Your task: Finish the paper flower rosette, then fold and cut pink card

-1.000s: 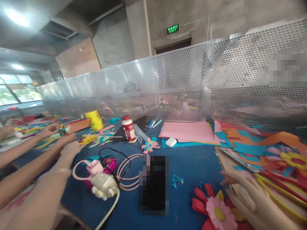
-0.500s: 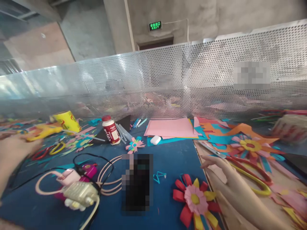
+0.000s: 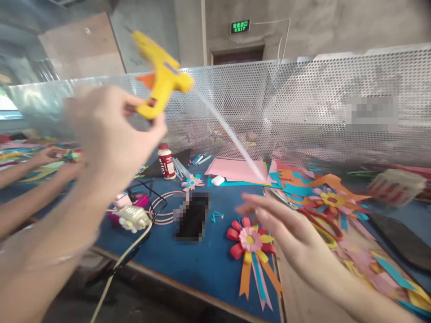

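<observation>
Far left, a co-worker's arms (image 3: 30, 179) are cut off at the edge. Left hand (image 3: 111, 134), blurred, is up high, fingers wrapped round the yellow glue gun (image 3: 161, 76), well above the table (image 3: 202, 264). Bottle (image 3: 166, 161) label unreadable; green sign (image 3: 239, 27) reads EXIT. Right hand (image 3: 286, 229) is spread open, holding nothing, near the paper flower (image 3: 251, 240).

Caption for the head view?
Left hand holds a yellow glue gun above the blue table; right hand hovers open near a paper flower.

The yellow glue gun (image 3: 161, 76) in your left hand (image 3: 111, 139) is raised high, nozzle up-left, a long clear glue stick (image 3: 229, 132) jutting from its back.
</observation>
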Demonstrator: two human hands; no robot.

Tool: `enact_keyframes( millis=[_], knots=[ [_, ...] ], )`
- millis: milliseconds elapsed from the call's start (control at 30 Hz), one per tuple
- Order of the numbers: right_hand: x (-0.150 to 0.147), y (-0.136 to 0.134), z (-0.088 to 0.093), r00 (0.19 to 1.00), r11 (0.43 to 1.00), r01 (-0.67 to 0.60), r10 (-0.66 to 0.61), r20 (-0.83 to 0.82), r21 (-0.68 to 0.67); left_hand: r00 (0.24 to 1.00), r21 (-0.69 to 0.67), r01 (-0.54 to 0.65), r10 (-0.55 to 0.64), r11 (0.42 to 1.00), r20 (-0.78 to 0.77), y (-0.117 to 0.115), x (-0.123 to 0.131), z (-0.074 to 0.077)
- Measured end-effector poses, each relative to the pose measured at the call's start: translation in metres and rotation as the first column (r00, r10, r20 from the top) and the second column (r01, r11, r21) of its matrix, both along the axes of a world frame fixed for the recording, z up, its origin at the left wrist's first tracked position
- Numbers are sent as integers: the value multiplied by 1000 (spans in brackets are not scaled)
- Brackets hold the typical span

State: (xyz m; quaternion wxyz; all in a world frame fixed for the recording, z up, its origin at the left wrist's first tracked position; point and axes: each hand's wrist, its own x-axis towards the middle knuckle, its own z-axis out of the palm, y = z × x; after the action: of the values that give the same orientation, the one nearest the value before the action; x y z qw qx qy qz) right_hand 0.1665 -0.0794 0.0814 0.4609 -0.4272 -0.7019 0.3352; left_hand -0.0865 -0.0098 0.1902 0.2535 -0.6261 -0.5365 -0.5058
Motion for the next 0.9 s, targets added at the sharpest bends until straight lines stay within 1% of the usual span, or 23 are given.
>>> enact_keyframes(
  millis=[33, 67, 100, 133, 167, 200, 267, 333, 367, 400, 433, 467, 500, 533, 567, 600, 633, 667, 700, 767, 833, 900],
  knots=[
    [-5, 5, 9, 995, 999, -36, 32, -93, -35, 993, 99, -28, 39, 995, -111, -1, 16, -6],
    [-8, 12, 18, 978, 998, -51, 44, -203, -28, 977, 155, -1, 34, 988, -211, -2, 34, -13],
    [-11, 19, 25, 956, 997, -76, 69, -286, -15, 956, 159, 50, -1, 986, -295, -4, 53, -21],
    [-13, 25, 31, 938, 995, -99, 94, -333, 1, 941, 165, 106, -46, 981, -335, -7, 71, -30],
    [-13, 30, 36, 927, 994, -109, 108, -359, 16, 930, 126, 155, -101, 980, -352, -11, 88, -39],
    [-13, 34, 40, 921, 993, -117, 117, -372, 22, 932, 127, 199, -147, 972, -331, -16, 103, -48],
    [-10, 36, 44, 912, 994, -110, 105, -397, 11, 918, 78, 294, -259, 953, -299, -27, 125, -62],
    [-6, 34, 42, 893, 996, -85, 67, -444, -20, 891, 5, 384, -369, 923, -263, -39, 135, -72],
    [-4, 32, 39, 878, 997, -66, 42, -476, -34, 870, -48, 437, -436, 898, -231, -44, 137, -74],
    [-1, 29, 35, 863, 998, -43, 13, -505, -48, 838, -124, 501, -516, 857, -180, -47, 137, -75],
    [1, 26, 31, 849, 998, -10, -22, -528, -58, 793, -223, 570, -600, 791, -106, -48, 135, -75],
    [4, 23, 27, 837, 998, 33, -61, -543, -62, 739, -334, 634, -673, 697, -3, -46, 131, -75],
    [8, 19, 23, 828, 994, 82, -105, -551, -66, 691, -445, 679, -713, 584, 119, -40, 127, -76],
    [12, 13, 20, 822, 988, 137, -155, -548, -75, 660, -535, 701, -714, 472, 235, -30, 122, -78],
    [16, 7, 17, 818, 978, 186, -207, -537, -93, 653, -586, 709, -679, 393, 335, -18, 118, -83],
    [20, 0, 14, 816, 967, 220, -253, -519, -125, 674, -643, 684, -636, 344, 376, -4, 114, -89],
    [23, -7, 11, 817, 957, 236, -289, -500, -168, 693, -713, 634, -628, 299, 354, 12, 110, -99],
    [27, -14, 8, 820, 949, 230, -309, -482, -217, 717, -771, 572, -627, 281, 303, 27, 107, -110],
    [29, -20, 6, 824, 941, 204, -313, -472, -269, 736, -833, 496, -627, 244, 254, 40, 105, -122],
    [32, -30, 1, 820, 919, 118, -304, -485, -376, 754, -894, 408, -621, 183, 216, 60, 102, -146],
    [33, -35, -5, 803, 882, 29, -301, -515, -470, 748, -902, 404, -624, 155, 228, 69, 101, -162],
    [33, -36, -10, 796, 852, -17, -305, -523, -523, 751, -901, 414, -607, 128, 259, 70, 101, -167]
  ],
)
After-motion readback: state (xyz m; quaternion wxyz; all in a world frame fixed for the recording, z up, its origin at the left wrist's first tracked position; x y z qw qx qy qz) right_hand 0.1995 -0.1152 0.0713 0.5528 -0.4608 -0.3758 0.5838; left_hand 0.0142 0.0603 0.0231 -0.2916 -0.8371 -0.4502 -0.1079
